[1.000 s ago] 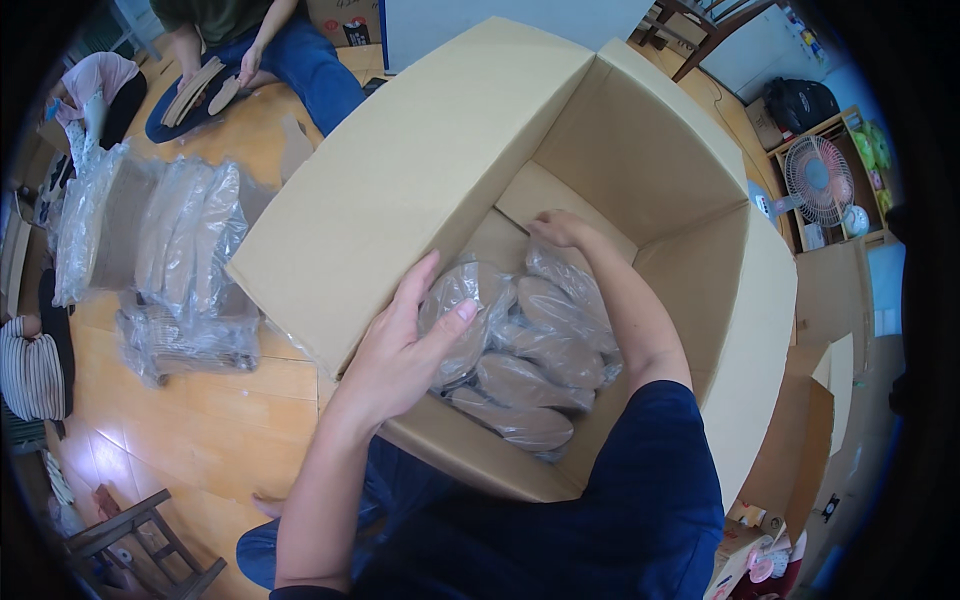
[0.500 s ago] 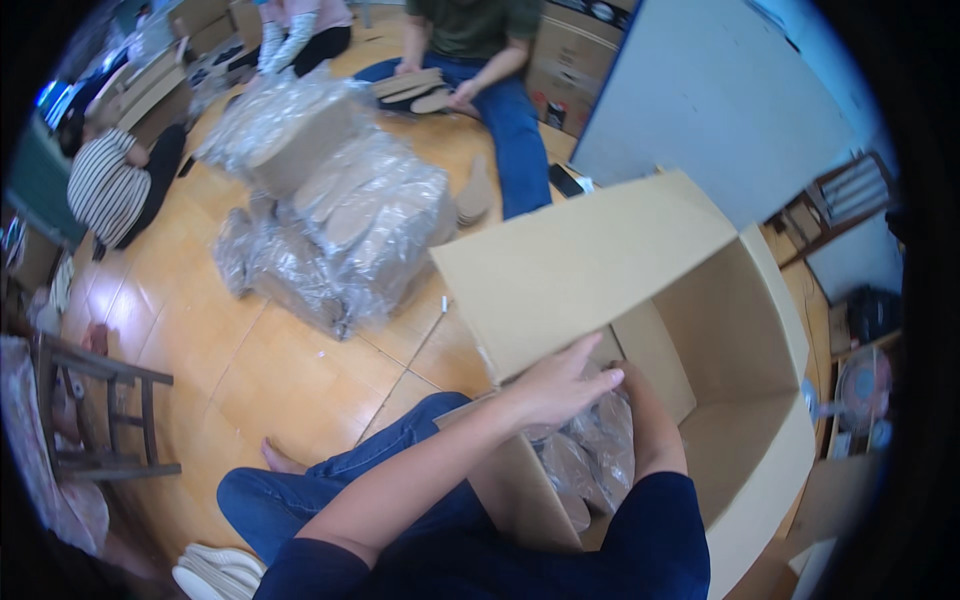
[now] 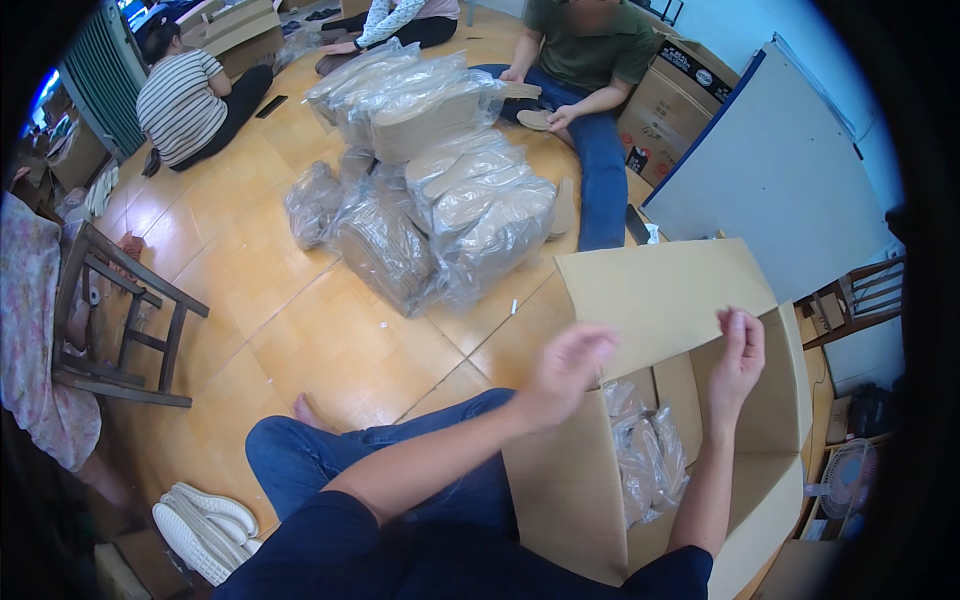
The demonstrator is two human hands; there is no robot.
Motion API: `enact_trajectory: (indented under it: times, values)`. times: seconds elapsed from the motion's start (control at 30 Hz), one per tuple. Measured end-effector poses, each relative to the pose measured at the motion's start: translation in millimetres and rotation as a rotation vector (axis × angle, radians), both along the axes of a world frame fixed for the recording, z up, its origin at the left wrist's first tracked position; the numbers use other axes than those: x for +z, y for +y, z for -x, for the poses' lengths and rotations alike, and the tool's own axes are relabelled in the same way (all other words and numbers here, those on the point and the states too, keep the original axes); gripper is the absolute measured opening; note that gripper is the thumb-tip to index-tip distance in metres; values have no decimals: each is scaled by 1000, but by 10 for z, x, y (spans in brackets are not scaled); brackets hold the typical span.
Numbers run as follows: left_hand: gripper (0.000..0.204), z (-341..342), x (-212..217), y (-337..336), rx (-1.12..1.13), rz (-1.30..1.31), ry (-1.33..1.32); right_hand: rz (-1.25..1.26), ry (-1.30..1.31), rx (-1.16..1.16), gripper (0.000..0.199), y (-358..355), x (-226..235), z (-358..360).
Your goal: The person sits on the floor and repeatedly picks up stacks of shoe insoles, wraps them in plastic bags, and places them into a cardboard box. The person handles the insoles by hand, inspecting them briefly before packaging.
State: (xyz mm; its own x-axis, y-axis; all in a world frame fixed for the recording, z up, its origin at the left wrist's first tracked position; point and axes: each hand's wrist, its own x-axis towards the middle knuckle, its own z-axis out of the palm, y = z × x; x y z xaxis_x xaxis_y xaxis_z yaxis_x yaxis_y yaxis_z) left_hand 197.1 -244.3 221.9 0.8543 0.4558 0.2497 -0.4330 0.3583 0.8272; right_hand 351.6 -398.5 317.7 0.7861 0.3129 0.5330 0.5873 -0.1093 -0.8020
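Note:
A large open cardboard box stands right of my crossed legs, its far flap raised. Inside it, along the left wall, lies a clear plastic bag of tan insole-shaped pieces. My left hand is above the box's left rim, smeared by motion; its fingers look bent, and I see nothing in it. Over the box's far side my right hand is raised, thumb and fingers bent together, with no object showing between them. Both hands are apart from the bag.
Clear bags of insoles are heaped on the tiled floor ahead. Beyond them a seated person holds insoles; two others sit farther left. A wooden stool and white shoe soles are at left, a white board at right.
Both hands have come up out of the box and moved apart, and the bag inside now shows more fully. The view has shifted, so the scene sits lower and farther right.

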Motion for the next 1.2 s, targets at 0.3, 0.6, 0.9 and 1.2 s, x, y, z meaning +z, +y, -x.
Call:
enact_trajectory:
  times: [0.3, 0.6, 0.9, 1.2]
  values:
    - [30, 394, -1586, 1829, 611, 269, 678, 760, -372, 984, 31, 1581, -144, 1572]
    - [101, 306, -1662, 2736, 1031, -39, 1361, 1222, -514, 1183, 39, 1884, -993, 1658]
    - [131, -101, -1765, 3150, 1137, -26, 1416, 1158, -527, 1093, 49, 1930, -836, 1603]
    - [72, 1005, -2676, 3150, 910, 640, 295, 1100, -478, 1153, 49, 1927, -848, 1621]
